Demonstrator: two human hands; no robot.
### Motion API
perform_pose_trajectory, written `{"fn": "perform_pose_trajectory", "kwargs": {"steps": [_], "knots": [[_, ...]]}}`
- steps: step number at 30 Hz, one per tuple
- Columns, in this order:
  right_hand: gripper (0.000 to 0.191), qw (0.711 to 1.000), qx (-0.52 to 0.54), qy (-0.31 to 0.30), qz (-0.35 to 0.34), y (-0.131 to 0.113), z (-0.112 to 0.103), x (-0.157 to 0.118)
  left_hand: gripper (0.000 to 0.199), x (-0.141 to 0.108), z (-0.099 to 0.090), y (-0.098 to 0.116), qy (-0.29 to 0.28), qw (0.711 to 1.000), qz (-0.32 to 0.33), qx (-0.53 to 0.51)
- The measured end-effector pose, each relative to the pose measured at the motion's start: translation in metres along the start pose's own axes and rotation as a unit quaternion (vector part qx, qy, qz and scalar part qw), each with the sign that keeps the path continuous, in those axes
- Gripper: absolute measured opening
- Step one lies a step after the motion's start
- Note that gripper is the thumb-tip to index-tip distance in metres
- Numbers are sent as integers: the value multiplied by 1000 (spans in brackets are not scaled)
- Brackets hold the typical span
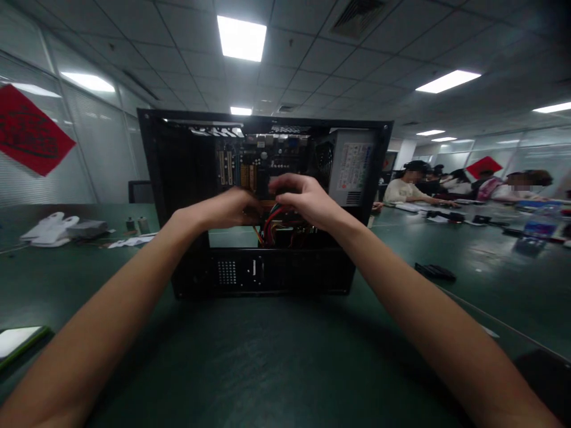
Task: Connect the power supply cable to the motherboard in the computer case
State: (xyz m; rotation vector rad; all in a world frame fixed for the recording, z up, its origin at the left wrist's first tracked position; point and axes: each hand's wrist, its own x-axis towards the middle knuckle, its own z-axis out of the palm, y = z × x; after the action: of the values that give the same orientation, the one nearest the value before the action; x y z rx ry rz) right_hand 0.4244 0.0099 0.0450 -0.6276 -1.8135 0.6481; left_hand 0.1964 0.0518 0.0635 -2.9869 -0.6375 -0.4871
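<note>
A black computer case stands upright on the green table with its side open towards me. Inside it are a motherboard with slots and a grey power supply at the upper right. My right hand reaches in with curled fingers, closed around a bundle of red and black cables below the thumb. My left hand is inside too, beside the memory slots. Its fingers are blurred and partly hidden, so what they touch does not show.
On the left of the table lie a white plastic bag, a grey box and a green-edged pad. A dark object and a water bottle are on the right. Other people sit along the far right.
</note>
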Motion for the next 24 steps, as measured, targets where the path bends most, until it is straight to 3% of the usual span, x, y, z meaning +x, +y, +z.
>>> {"fn": "perform_pose_trajectory", "kwargs": {"steps": [2, 4, 7, 10, 12, 14, 17, 19, 24], "knots": [[31, 999, 12, 18, -32, -7, -2, 0, 20, 1, 0, -3, 55, 998, -1, 19], [33, 998, 13, 34, -60, -13, -5, -2, 25, 0, -1, -5, 65, 997, -13, 37], [39, 995, -7, 41, -87, -22, -12, -4, 37, -7, -5, -5, 22, 998, -30, 40], [53, 994, -33, 17, -100, -30, -21, -7, 30, -15, -11, -1, -60, 996, -67, 8], [62, 994, -43, -6, -101, -33, -26, -10, 27, -17, -17, 5, -83, 994, -74, -10], [68, 993, -47, -28, -100, -34, -28, -12, 28, -18, -22, 12, -39, 998, -48, -7], [71, 991, -50, -68, -101, -35, -26, -14, 28, -14, -27, 25, 98, 994, 20, 42], [70, 989, -46, -94, -104, -35, -21, -15, 27, -11, -28, 35, 159, 981, 57, 93], [61, 987, -38, -105, -114, -36, -14, -16, 28, -7, -30, 54, 184, 967, 88, 153]]}}
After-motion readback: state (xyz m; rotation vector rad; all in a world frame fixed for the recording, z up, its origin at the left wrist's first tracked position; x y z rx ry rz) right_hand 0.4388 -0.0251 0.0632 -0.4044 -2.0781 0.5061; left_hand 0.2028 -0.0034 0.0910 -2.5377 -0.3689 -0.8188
